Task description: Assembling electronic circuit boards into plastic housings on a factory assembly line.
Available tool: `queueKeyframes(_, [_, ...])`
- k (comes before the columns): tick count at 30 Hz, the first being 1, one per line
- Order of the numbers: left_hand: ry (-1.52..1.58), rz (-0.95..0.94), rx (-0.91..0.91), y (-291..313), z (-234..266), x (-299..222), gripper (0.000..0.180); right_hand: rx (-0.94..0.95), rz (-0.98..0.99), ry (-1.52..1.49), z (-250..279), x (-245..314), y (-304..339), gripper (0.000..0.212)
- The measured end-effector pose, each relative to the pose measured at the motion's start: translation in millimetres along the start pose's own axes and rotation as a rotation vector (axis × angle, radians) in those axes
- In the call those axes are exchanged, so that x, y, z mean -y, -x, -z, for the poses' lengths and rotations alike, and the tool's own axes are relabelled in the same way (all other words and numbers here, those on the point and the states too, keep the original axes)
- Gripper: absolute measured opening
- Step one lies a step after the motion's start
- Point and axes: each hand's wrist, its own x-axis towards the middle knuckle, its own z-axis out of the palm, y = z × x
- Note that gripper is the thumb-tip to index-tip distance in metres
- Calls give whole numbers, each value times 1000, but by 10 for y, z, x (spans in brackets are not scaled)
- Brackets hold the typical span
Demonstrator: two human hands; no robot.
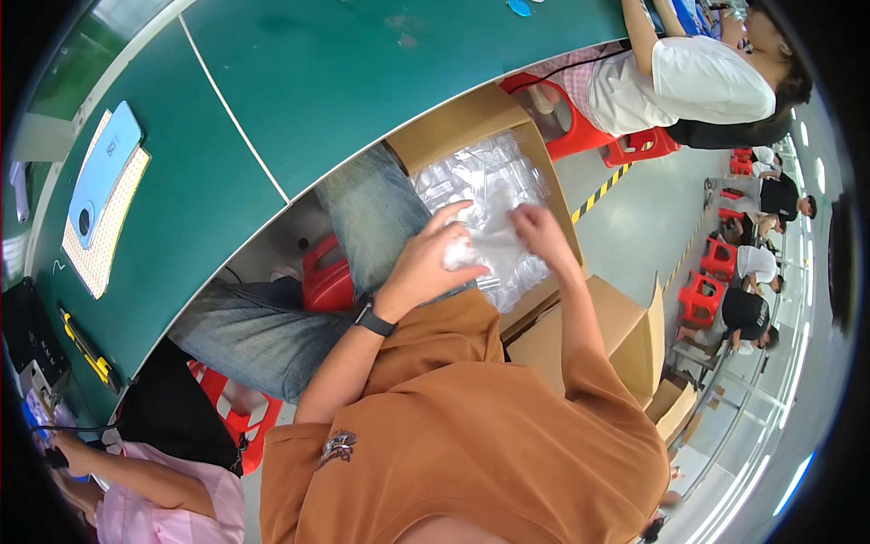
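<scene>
A cardboard box (564, 204) stands open to the right of my knees, filled with a loose heap of clear plastic bags (471, 172). My left hand (426, 263), with a dark watch (374, 319) on its wrist, is over the box's near left side. Its fingers curve, and the thumb is spread away from them beside the clear plastic. On the box's right side my right hand (541, 238) is closed in a pinch, slightly blurred, on what looks like the edge of a clear plastic bag (497, 238).
A green table (299, 82) curves along the left and top. On it lie a blue panel (107, 172) over dotted sheets and a yellow utility knife (88, 349). More cardboard boxes (603, 317) stand at right. A seated person in white (707, 80) and red stools (580, 122) are nearby.
</scene>
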Motion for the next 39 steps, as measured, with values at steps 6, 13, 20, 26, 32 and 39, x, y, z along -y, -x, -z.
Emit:
queueKeyframes(6, [-93,140,223,26,-166,-81,61,295,-47,-911,-482,373,630,28])
queueKeyframes(13, [-286,167,139,228,-164,-60,36,713,-120,-949,-366,-192,363,30])
queueKeyframes(20, [-333,107,191,201,-87,56,28,-33,-297,-523,-1213,-2308,-787,27])
queueKeyframes(26, [-294,129,103,236,-76,125,25,166,-162,-91,-1865,-1934,-1060,39])
queueKeyframes(32, [-266,196,143,214,-19,78,26,-155,-259,251,-1916,-2098,-998,49])
queueKeyframes(39, [-105,186,142,315,57,106,26,-225,-673,-1245,-2148,-2035,-1210,55])
